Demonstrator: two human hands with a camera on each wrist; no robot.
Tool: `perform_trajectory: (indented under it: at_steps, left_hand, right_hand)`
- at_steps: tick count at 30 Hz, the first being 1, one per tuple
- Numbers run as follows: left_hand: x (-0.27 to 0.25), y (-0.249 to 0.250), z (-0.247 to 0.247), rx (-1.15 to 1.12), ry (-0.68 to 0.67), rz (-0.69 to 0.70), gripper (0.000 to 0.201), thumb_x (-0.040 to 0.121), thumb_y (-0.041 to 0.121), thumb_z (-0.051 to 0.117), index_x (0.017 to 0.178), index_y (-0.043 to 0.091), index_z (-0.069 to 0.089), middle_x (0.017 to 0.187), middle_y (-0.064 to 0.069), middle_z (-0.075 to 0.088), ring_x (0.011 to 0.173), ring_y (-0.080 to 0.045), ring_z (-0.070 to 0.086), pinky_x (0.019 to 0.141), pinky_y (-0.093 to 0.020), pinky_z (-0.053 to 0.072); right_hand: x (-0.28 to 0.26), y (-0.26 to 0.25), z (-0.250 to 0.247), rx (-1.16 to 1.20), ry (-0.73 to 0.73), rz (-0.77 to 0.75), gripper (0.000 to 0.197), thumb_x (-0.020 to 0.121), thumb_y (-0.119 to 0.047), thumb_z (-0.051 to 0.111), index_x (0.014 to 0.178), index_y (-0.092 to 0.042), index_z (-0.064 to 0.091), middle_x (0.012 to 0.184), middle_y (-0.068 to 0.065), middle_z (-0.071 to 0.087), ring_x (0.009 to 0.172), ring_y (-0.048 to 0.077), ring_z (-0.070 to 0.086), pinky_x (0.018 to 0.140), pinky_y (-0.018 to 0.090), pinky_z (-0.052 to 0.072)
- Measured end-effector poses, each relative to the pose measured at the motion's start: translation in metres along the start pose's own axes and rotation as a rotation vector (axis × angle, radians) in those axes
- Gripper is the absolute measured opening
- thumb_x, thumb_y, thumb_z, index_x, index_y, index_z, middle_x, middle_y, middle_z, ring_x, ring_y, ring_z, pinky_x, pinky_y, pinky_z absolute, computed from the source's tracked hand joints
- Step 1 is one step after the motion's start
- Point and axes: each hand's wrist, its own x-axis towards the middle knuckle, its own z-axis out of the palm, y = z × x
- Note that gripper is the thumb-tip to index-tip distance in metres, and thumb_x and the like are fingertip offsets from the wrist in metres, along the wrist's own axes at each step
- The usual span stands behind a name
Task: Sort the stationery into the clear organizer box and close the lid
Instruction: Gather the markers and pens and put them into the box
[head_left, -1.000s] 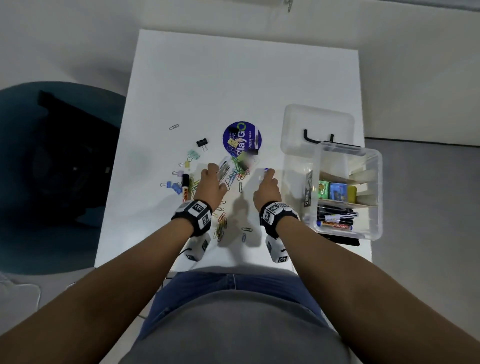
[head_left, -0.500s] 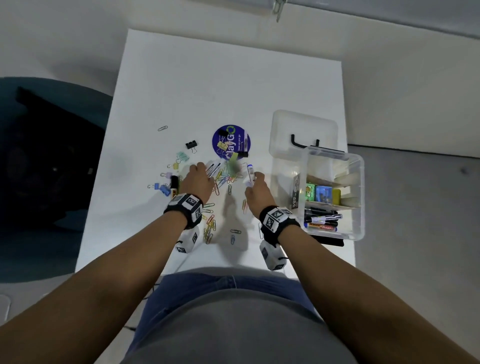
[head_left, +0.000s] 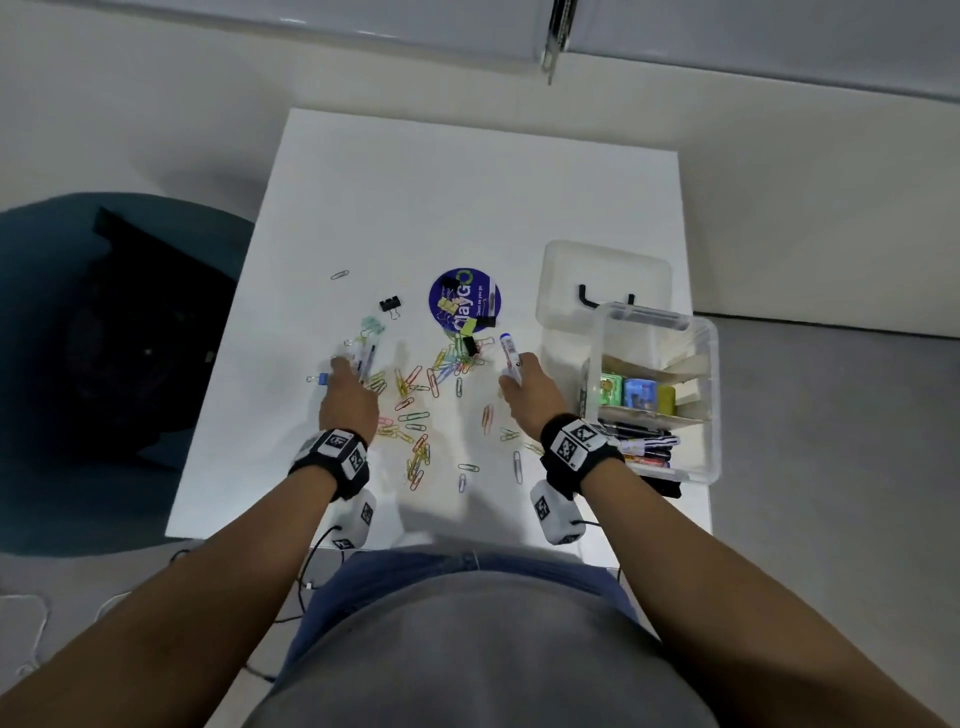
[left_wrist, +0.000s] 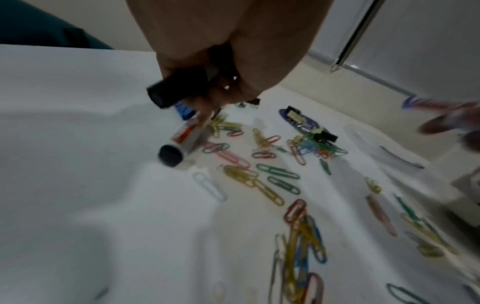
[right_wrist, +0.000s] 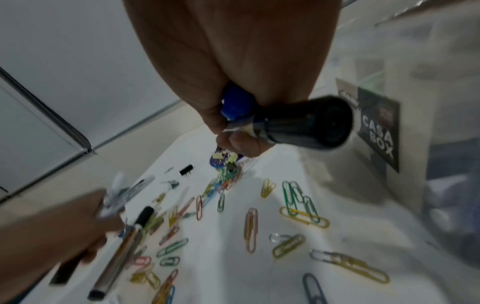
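Meanwhile, the right hand (head_left: 530, 389) grasped a white marker with a blue cap (head_left: 509, 353) just left of the clear plastic organizer box (head_left: 711, 395), which stood open at the white table's (head_left: 467, 182) right edge, its translucent lid (head_left: 602, 275) lying behind it. The left hand (head_left: 348, 400) clenched a bundle of black-capped pens (left_wrist: 176, 88) above a grey marker with a black end (left_wrist: 182, 144). Scattered coloured paper clips (head_left: 415, 415) lay between both hands.
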Motion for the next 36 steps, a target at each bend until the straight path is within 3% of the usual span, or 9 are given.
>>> perform_trajectory:
  at_steps: [4, 7, 10, 15, 19, 25, 29, 33, 36]
  left_hand:
    - [0.0, -0.019, 0.006, 0.124, -0.018, -0.127, 0.056, 0.095, 0.022, 0.053, 0.14, 0.002, 0.027, 0.122, -0.028, 0.057, 0.108, -0.046, 0.058, 0.087, -0.049, 0.048]
    - [-0.001, -0.021, 0.011, 0.16, -0.045, -0.174, 0.057, 0.095, 0.025, 0.054, 0.142, 0.004, 0.03, 0.125, -0.029, 0.056, 0.113, -0.046, 0.056, 0.091, -0.05, 0.047]
    - [-0.005, -0.011, 0.014, 0.145, -0.002, -0.148, 0.048, 0.093, 0.025, 0.055, 0.132, 0.001, 0.039, 0.121, -0.028, 0.058, 0.109, -0.046, 0.058, 0.088, -0.051, 0.048]
    - [-0.022, 0.043, 0.025, 0.045, 0.049, 0.129, 0.037, 0.095, 0.029, 0.051, 0.114, -0.002, 0.047, 0.112, -0.026, 0.057, 0.099, -0.043, 0.059, 0.079, -0.047, 0.047]
    - [-0.049, 0.106, 0.033, -0.038, -0.103, 0.379, 0.029, 0.098, 0.029, 0.044, 0.114, 0.005, 0.041, 0.089, -0.013, 0.059, 0.074, -0.031, 0.058, 0.061, -0.032, 0.042]
    - [-0.095, 0.181, 0.04, -0.028, -0.38, 0.715, 0.017, 0.098, 0.033, 0.046, 0.103, 0.018, 0.039, 0.082, -0.008, 0.063, 0.062, -0.029, 0.061, 0.048, -0.03, 0.043]
    - [-0.11, 0.201, 0.047, 0.115, -0.479, 0.904, 0.024, 0.098, 0.036, 0.045, 0.113, 0.018, 0.039, 0.087, -0.008, 0.063, 0.069, -0.026, 0.063, 0.06, -0.036, 0.05]
    - [-0.113, 0.204, 0.055, 0.301, -0.576, 1.038, 0.042, 0.096, 0.034, 0.049, 0.135, 0.027, 0.037, 0.114, -0.004, 0.062, 0.086, -0.021, 0.06, 0.076, -0.035, 0.049]
    - [-0.121, 0.206, 0.059, 0.483, -0.605, 1.043, 0.044, 0.096, 0.032, 0.051, 0.136, 0.022, 0.038, 0.109, -0.011, 0.065, 0.09, -0.03, 0.061, 0.07, -0.031, 0.043]
  right_hand:
    - [-0.024, -0.008, -0.034, 0.083, -0.018, -0.151, 0.016, 0.098, -0.027, 0.046, 0.107, -0.014, 0.046, 0.08, 0.0, 0.058, 0.068, 0.02, 0.058, 0.063, 0.034, 0.049]
    - [-0.04, -0.014, -0.07, 0.157, -0.029, -0.306, 0.01, 0.097, -0.021, 0.05, 0.101, -0.012, 0.049, 0.084, 0.0, 0.059, 0.073, 0.014, 0.062, 0.065, 0.018, 0.049]
    - [-0.054, -0.012, -0.103, 0.194, -0.035, -0.395, 0.007, 0.096, -0.014, 0.051, 0.099, -0.007, 0.048, 0.086, -0.001, 0.056, 0.079, 0.012, 0.061, 0.075, 0.02, 0.05]
    - [-0.07, 0.025, -0.126, 0.178, -0.019, -0.405, 0.01, 0.096, -0.019, 0.056, 0.098, -0.012, 0.05, 0.087, 0.0, 0.056, 0.084, 0.024, 0.059, 0.077, 0.023, 0.045]
    - [-0.077, 0.072, -0.128, -0.005, -0.026, -0.358, 0.015, 0.095, -0.025, 0.058, 0.097, -0.038, 0.052, 0.08, -0.009, 0.051, 0.072, 0.01, 0.05, 0.071, 0.025, 0.043]
    - [-0.075, 0.105, -0.135, -0.463, -0.141, -0.227, 0.046, 0.098, -0.026, 0.052, 0.143, -0.03, 0.042, 0.143, 0.0, 0.05, 0.127, 0.021, 0.049, 0.107, 0.037, 0.042]
    - [-0.061, 0.106, -0.145, -0.794, -0.176, -0.116, 0.035, 0.097, -0.025, 0.05, 0.132, -0.028, 0.055, 0.135, 0.003, 0.059, 0.119, 0.027, 0.057, 0.104, 0.037, 0.046]
    - [-0.066, 0.1, -0.156, -0.67, -0.154, -0.055, 0.035, 0.095, -0.015, 0.045, 0.124, -0.026, 0.061, 0.125, 0.006, 0.064, 0.11, 0.029, 0.06, 0.095, 0.034, 0.048]
    - [-0.077, 0.097, -0.178, -0.512, 0.127, -0.013, 0.022, 0.096, -0.023, 0.044, 0.099, -0.012, 0.063, 0.103, 0.013, 0.067, 0.086, 0.029, 0.058, 0.074, 0.031, 0.044]
